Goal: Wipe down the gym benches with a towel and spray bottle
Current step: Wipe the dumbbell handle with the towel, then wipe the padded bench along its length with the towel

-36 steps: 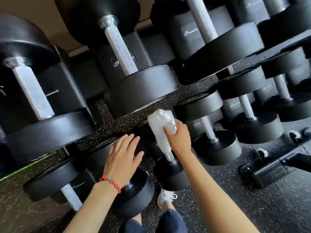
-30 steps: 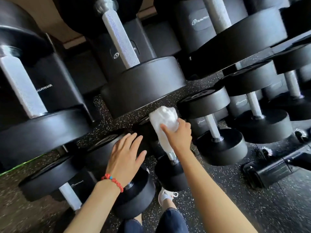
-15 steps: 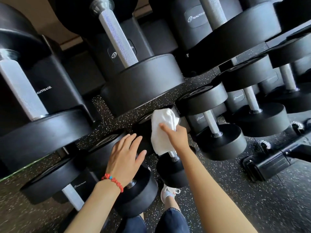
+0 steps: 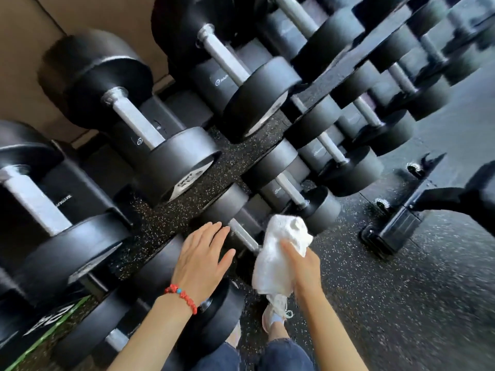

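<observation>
Right hand bunches 1 white towel, fingers curled into the cloth, just beside the steel handle of a small dumbbell at the near edge of the rack's lower tier; left hand lies flat and relaxed, fingers straight, over a dumbbell head. I judge the towel light, soft and limp, best gripped as a wad; the dumbbells look heavy and rigid. I count 2 hands, 1 towel, 0 spray bottles in view; the blurred dumbbells I cannot count.
</observation>
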Demonstrator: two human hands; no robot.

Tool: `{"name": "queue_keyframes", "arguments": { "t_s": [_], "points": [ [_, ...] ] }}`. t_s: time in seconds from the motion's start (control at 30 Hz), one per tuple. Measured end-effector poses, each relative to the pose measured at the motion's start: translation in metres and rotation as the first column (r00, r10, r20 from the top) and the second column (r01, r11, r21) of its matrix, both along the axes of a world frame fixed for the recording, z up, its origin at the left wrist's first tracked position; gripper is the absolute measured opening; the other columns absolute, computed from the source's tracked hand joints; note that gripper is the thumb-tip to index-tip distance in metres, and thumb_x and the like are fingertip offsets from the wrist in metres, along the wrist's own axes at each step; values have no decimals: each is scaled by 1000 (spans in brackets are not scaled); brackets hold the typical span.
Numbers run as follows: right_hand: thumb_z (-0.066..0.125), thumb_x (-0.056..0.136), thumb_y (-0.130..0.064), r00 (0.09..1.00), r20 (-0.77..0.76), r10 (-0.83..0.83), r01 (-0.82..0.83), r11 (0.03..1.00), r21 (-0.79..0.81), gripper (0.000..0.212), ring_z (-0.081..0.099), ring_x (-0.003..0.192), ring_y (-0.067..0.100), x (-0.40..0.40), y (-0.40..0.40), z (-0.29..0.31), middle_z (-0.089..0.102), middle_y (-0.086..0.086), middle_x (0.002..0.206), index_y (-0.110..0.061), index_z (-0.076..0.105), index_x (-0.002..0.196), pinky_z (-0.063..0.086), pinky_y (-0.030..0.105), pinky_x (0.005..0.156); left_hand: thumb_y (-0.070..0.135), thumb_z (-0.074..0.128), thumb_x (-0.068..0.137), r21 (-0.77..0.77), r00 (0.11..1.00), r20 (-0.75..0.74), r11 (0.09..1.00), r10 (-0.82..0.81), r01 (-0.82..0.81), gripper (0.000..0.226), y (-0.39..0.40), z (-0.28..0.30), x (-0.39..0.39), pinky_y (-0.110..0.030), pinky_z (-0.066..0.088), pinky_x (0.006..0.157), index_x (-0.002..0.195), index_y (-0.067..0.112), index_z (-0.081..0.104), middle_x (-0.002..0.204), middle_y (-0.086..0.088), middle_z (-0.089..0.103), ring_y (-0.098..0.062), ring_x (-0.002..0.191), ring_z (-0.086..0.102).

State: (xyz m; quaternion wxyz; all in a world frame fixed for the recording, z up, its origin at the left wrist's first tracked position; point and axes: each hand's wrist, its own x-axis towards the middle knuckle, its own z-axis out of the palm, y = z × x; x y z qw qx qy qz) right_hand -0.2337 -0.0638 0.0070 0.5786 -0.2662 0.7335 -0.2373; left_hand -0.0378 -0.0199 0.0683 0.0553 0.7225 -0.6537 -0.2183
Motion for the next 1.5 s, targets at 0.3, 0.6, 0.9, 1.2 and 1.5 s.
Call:
{"name": "queue_keyframes", "arguments": {
  "t_s": [0.3,0.6,0.9,1.2,1.5],
  "points": [
    [69,80,-30,955,6,-298,298,954,-21,25,62,90,27,-113,21,59,64,8,98,-12,61,96,51,46,85,40,34,90,-78,960,17,957,-278,278,55,-26,38,-99,-50,50,88,111,1,66,112,-17,66,-32,106,62],
    [68,82,-24,873,95,-478,486,865,-126,18,58,60,11,-273,34,95,62,-8,67,-21,59,67,49,23,51,46,15,98,-169,907,15,893,-422,418,70,-58,64,-279,-43,45,92,109,-1,66,111,-19,66,-35,102,63],
    [70,79,-31,774,55,-631,632,764,-130,23,53,66,16,-443,30,110,63,16,75,-9,64,75,41,29,60,46,16,98,-190,823,-5,809,-568,557,70,-91,77,-453,-52,51,86,109,-3,66,111,-21,65,-37,102,63],
    [74,75,-24,685,88,-723,728,677,-107,12,62,67,17,-516,-38,92,67,1,75,-15,65,73,51,33,63,34,41,84,-199,747,30,728,-664,656,50,-184,66,-539,-52,51,85,106,-3,67,108,-20,67,-37,100,64],
    [72,78,-22,607,26,-794,792,601,-109,11,62,70,11,-568,-151,63,66,-5,77,-21,63,72,50,26,57,26,63,84,-173,698,11,686,-716,706,39,-311,23,-606,-51,48,89,109,-4,65,109,-20,66,-37,102,62]
  ]
}}
